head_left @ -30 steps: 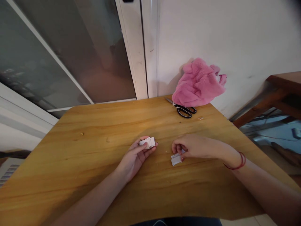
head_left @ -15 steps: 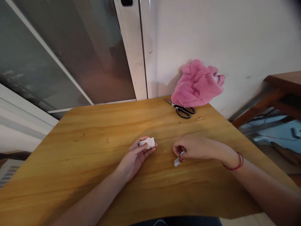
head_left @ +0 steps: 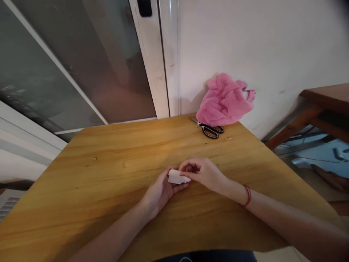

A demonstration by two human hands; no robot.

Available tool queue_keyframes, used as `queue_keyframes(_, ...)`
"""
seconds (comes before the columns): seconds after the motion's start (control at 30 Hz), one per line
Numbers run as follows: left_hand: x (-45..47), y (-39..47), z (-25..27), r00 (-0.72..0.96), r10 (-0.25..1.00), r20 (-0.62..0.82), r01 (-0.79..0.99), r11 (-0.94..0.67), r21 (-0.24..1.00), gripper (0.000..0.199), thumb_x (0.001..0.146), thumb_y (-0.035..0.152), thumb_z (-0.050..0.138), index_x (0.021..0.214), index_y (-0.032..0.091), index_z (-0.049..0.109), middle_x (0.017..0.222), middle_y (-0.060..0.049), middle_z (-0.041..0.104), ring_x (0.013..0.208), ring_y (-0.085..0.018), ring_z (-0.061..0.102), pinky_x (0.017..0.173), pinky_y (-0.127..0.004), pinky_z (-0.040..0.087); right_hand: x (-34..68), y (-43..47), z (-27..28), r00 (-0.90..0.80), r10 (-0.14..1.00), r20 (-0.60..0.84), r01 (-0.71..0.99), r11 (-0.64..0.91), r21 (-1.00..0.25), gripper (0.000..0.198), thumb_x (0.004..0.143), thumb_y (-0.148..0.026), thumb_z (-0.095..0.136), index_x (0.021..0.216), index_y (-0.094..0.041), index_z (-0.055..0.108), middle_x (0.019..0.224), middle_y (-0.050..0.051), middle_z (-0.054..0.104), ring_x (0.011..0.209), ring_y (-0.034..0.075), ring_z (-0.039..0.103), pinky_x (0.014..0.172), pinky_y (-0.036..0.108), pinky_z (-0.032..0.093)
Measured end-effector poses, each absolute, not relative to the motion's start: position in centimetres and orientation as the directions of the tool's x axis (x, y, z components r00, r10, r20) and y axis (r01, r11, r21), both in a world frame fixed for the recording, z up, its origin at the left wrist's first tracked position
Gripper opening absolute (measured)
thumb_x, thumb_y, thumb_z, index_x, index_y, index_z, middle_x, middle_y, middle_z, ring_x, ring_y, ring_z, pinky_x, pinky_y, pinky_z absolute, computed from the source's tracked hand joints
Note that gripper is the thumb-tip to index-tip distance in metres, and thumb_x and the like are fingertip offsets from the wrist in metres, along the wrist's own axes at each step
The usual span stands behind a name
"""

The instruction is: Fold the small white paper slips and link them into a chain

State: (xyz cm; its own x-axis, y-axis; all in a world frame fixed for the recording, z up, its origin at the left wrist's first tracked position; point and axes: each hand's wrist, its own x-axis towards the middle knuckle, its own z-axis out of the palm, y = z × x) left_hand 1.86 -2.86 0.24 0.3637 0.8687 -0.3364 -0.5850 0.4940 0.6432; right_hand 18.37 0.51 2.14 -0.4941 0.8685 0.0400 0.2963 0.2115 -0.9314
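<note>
A small stack of white paper pieces [head_left: 175,177] lies in my left hand [head_left: 160,193], its edges uneven at the right end. My left fingers are curled around the stack from below and behind. My right hand [head_left: 203,174] is closed in a pinch at the stack's right side, thumb and fingertips touching the top paper. The fingers hide part of the pieces, so I cannot tell which are separate. A thin red band [head_left: 247,195] circles my right wrist.
Black-handled scissors [head_left: 211,131] lie at the back of the wooden table [head_left: 114,185], partly under a pink fluffy cloth [head_left: 225,102] against the wall. A sliding glass door [head_left: 120,65] stands behind. Another wooden table [head_left: 327,92] is at the right.
My right hand has moved left from over the table, bringing its white paper piece to the stack in my left hand. The view has shifted slightly.
</note>
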Motion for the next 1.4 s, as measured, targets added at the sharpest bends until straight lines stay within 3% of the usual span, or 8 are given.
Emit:
queue_keyframes(0.2,1.7,-3.0,0.3,0.331,0.882,-0.335,-0.594,0.47,0.652,0.031,0.088,0.037,0.044,0.093,0.011,0.061,0.097,-0.012,0.065,0.094,-0.021,0.059,0.09,-0.042,0.046,18.1,0.4,1.4,-0.454,0.872,0.184,0.341,0.361,-0.868,0.012,0.079,-0.028,0.062,0.086,-0.018,0.062,0.078,0.0,0.059,0.064,0.01,0.051,0.059,0.021,0.042)
queue_keyframes(0.37,1.7,-3.0,0.2,0.337,0.89,-0.306,-0.549,0.45,0.705,0.015,0.08,0.016,0.059,0.095,0.013,0.06,0.105,-0.01,0.063,0.098,-0.019,0.058,0.093,-0.037,0.044,18.2,0.3,1.3,-0.451,0.855,0.257,0.36,0.438,-0.824,0.018,0.08,-0.033,0.061,0.091,-0.019,0.06,0.079,0.0,0.052,0.063,0.01,0.047,0.059,0.022,0.042)
queue_keyframes(0.67,1.2,-2.7,0.0,0.289,0.901,-0.324,-0.622,0.434,0.652,0.019,0.077,0.013,0.061,0.096,0.014,0.06,0.096,-0.008,0.065,0.09,-0.017,0.062,0.085,-0.029,0.048,18.3,-0.5,1.5,-0.549,0.736,0.396,0.395,0.646,-0.654,0.04,0.085,-0.03,0.054,0.124,-0.024,0.045,0.116,0.007,0.055,0.108,0.021,0.046,0.093,0.039,0.04)
queue_keyframes(0.8,1.2,-2.3,-0.2,0.212,0.913,-0.347,-0.674,0.394,0.625,0.019,0.076,0.009,0.06,0.094,0.013,0.062,0.096,-0.007,0.066,0.09,-0.016,0.062,0.089,-0.03,0.047,17.9,-1.2,1.2,-0.613,0.717,0.332,0.47,0.669,-0.576,0.063,0.088,-0.037,0.047,0.141,-0.022,0.019,0.139,0.011,0.037,0.126,0.024,0.034,0.101,0.045,0.033)
queue_keyframes(0.93,1.6,-2.3,-0.2,0.204,0.914,-0.35,-0.674,0.391,0.627,0.017,0.077,0.01,0.059,0.094,0.014,0.061,0.095,-0.005,0.065,0.089,-0.015,0.061,0.088,-0.03,0.047,17.3,-1.5,0.7,-0.65,0.708,0.276,0.526,0.681,-0.509,0.073,0.086,-0.045,0.046,0.143,-0.017,0.011,0.146,0.014,0.024,0.133,0.025,0.022,0.105,0.047,0.027)
queue_keyframes(1.07,1.8,-2.6,0.0,0.221,0.918,-0.329,-0.667,0.388,0.636,0.018,0.078,0.012,0.059,0.095,0.016,0.059,0.097,-0.005,0.064,0.093,-0.015,0.06,0.088,-0.03,0.046,17.2,-1.5,0.6,-0.659,0.703,0.268,0.536,0.689,-0.487,0.073,0.086,-0.046,0.046,0.143,-0.015,0.012,0.146,0.014,0.023,0.133,0.026,0.02,0.107,0.048,0.023)
queue_keyframes(1.2,1.9,-3.0,0.1,0.293,0.903,-0.315,-0.622,0.43,0.654,0.022,0.077,0.015,0.062,0.098,0.017,0.058,0.094,-0.006,0.066,0.092,-0.018,0.062,0.085,-0.03,0.046,17.3,-1.3,0.6,-0.628,0.723,0.286,0.499,0.657,-0.565,0.068,0.086,-0.042,0.05,0.142,-0.019,0.017,0.136,0.012,0.04,0.123,0.025,0.035,0.101,0.047,0.032)
queue_keyframes(1.4,2.1,-3.5,0.4,0.379,0.887,-0.263,-0.595,0.452,0.665,0.019,0.078,0.016,0.06,0.097,0.015,0.06,0.099,-0.008,0.065,0.097,-0.02,0.06,0.089,-0.032,0.043,17.5,-0.7,0.4,-0.538,0.749,0.387,0.455,0.644,-0.615,0.042,0.083,-0.029,0.056,0.124,-0.027,0.049,0.112,0.007,0.055,0.102,0.023,0.047,0.089,0.043,0.042)
